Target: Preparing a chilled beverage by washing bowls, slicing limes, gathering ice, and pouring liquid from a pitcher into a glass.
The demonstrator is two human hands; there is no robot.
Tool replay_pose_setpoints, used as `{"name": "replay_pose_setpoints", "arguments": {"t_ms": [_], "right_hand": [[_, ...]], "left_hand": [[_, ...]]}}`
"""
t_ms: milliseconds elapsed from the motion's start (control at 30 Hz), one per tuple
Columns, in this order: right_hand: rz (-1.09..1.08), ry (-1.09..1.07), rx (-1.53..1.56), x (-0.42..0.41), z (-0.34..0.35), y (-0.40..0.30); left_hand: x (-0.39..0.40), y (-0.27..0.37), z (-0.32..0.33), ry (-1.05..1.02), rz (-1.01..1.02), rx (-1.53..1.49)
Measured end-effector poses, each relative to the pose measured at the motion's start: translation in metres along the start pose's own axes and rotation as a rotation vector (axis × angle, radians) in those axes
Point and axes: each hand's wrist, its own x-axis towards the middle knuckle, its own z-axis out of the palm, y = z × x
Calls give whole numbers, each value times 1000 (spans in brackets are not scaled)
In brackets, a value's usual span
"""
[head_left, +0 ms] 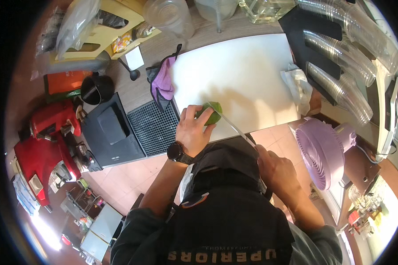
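Observation:
A green fruit (pixel 216 116), its exact kind not plain, rests on the white cutting board (pixel 232 69) near its front edge. My left hand (pixel 193 132), with a black watch on the wrist, grips it from the left, the fingers over its top. In my right hand (pixel 276 169) is a knife (pixel 235 128), held at the right front of my body. Its thin blade slants up and left over the board's edge, and the tip end lies against the fruit. How deep the blade sits in it, I cannot tell. My right fingers hide the handle.
Left of the board lie a purple cloth (pixel 165 80) and a black rubber mat (pixel 153 127). Behind stands a clear plastic pitcher (pixel 169 20). A white cloth (pixel 297 86), stacked clear cups (pixel 338 91) and a purple fan (pixel 325 154) are at the right. A red espresso machine (pixel 43 159) stands far left.

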Motion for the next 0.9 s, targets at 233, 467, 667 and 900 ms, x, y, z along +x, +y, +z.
{"name": "replay_pose_setpoints", "arguments": {"t_ms": [233,467,667,900], "right_hand": [[8,-115,56,28,11,-4],[-54,75,200,93,66,8],[-39,143,225,65,30,25],[18,-151,38,17,-12,4]], "left_hand": [[-1,-5,0,-4,-28,-20],[0,-1,7,21,-37,-32],[-5,-6,10,50,-88,-44],[0,-6,11,37,-86,-31]]}}
